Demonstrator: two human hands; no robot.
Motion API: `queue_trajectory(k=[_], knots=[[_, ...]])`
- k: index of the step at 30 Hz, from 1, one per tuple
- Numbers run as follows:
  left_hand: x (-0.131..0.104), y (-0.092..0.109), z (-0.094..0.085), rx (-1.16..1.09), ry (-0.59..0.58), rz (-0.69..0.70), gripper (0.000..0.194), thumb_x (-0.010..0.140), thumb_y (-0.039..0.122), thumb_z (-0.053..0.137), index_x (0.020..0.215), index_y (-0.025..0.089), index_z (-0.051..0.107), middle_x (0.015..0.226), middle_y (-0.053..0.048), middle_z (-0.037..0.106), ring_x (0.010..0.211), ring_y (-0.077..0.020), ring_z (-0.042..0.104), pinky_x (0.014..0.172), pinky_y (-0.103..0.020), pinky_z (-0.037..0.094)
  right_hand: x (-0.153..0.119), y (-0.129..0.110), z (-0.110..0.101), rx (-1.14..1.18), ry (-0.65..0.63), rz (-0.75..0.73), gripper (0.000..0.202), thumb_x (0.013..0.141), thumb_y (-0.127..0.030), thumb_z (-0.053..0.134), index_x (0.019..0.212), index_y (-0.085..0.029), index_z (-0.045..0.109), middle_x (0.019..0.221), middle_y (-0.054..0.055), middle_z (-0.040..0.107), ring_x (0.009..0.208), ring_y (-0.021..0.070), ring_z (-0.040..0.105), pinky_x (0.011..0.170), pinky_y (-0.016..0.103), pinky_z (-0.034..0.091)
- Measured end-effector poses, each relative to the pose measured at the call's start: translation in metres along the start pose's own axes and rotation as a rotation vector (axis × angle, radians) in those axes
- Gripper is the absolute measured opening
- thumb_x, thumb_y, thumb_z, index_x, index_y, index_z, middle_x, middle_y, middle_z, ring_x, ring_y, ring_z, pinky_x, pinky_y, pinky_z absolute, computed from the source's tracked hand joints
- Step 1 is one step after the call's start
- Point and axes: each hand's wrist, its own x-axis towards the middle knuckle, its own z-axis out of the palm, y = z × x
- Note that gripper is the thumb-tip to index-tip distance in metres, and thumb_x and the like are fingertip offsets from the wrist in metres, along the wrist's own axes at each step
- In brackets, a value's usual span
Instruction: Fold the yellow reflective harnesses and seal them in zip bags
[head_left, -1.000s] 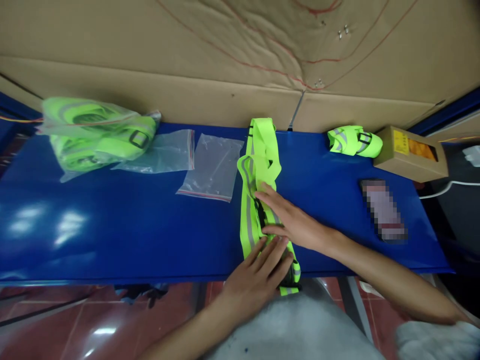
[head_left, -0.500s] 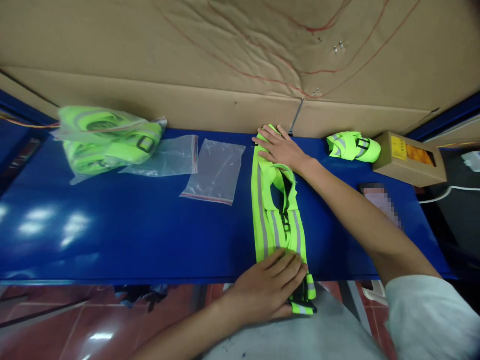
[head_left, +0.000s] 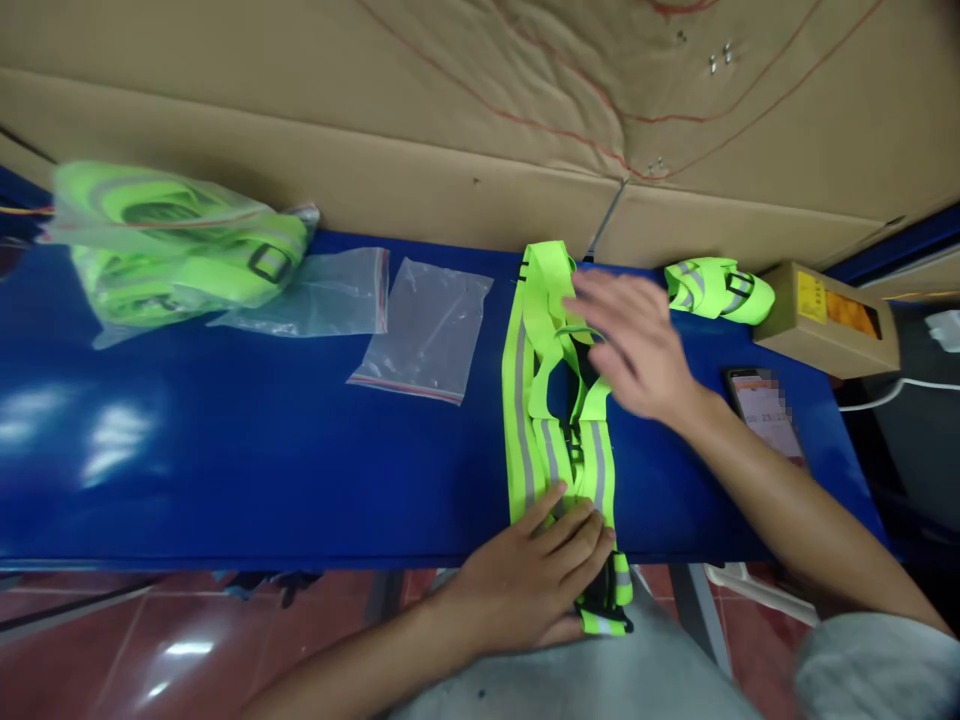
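Yellow-green reflective straps [head_left: 519, 400] with grey stripes lie lengthwise across the blue table, their near end hanging over the front edge. My left hand [head_left: 536, 575] rests on that near end, fingers spread and pressing down, thumb side hidden below the straps. Over the right side of the far part is my right hand [head_left: 637, 345], slightly blurred, with its fingers apart and nothing held. A black buckle [head_left: 574, 440] shows between the strap layers. To the left, two clear zip bags [head_left: 427, 325] lie flat, the left one partly under the bagged straps.
Bagged yellow-green straps [head_left: 187, 250] are at the back left. A rolled strap [head_left: 712, 288] sits beside a cardboard box [head_left: 825, 320] at the back right. A phone [head_left: 765, 415] lies near my right forearm. Cardboard [head_left: 375, 170] with red wires stands behind the blue table [head_left: 262, 440].
My right hand has lifted off the straps' far end and moved right and toward me. My left hand stays on the near end. The view has shifted slightly.
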Motion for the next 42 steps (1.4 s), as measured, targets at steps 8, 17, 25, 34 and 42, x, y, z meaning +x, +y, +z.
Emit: queue_trajectory(k=[8,17,25,34,42], knots=[[0.001,0.001,-0.002,-0.049,-0.003,-0.006,0.071,0.104,0.057,0.04,0.153,0.007,0.043,0.151,-0.014,0.053,0.145,-0.0308,0.041,0.129,-0.056,0.015,-0.012,-0.001,0.053,0.026,-0.417,-0.077,0.062,0.107,-0.051,0.041,0.163,-0.029,0.028,0.17,0.008,0.028,0.159,0.0253,0.022,0.131,0.058,0.012],[-0.001,0.005,0.006,0.008,0.081,-0.042,0.04,0.1,0.023,0.055,0.14,0.021,0.054,0.145,-0.011,0.057,0.144,-0.0262,0.046,0.129,-0.056,0.02,-0.042,-0.032,0.009,0.047,-0.052,-0.045,0.05,0.104,-0.035,0.052,0.154,-0.037,0.043,0.164,0.002,0.042,0.154,0.0285,0.035,0.13,0.059,0.017],[-0.003,0.01,0.002,-0.022,0.133,-0.15,0.032,0.101,0.039,0.057,0.13,0.026,0.061,0.155,-0.011,0.047,0.154,-0.0327,0.029,0.123,-0.076,0.011,-0.106,-0.065,0.013,0.239,-0.183,0.388,0.056,0.108,-0.036,0.041,0.161,-0.027,0.024,0.166,0.014,0.036,0.155,0.0278,0.032,0.125,0.058,0.03],[-0.006,0.011,0.014,0.105,0.194,-0.136,0.031,0.099,0.023,0.058,0.129,0.023,0.062,0.152,-0.012,0.05,0.146,-0.0277,0.038,0.128,-0.063,0.01,-0.077,-0.091,0.042,0.017,-0.214,0.373,0.048,0.108,-0.04,0.04,0.152,-0.021,0.043,0.156,0.019,0.048,0.146,0.0355,0.042,0.12,0.068,0.023],[-0.012,0.017,0.002,-0.081,0.142,-0.275,0.04,0.1,0.033,0.058,0.139,0.026,0.058,0.137,-0.011,0.059,0.128,-0.0266,0.052,0.121,-0.056,0.022,-0.123,-0.08,-0.013,0.436,-0.104,0.461,0.025,0.107,-0.026,0.045,0.125,-0.027,0.062,0.117,0.009,0.067,0.113,0.0234,0.066,0.097,0.041,0.055]])
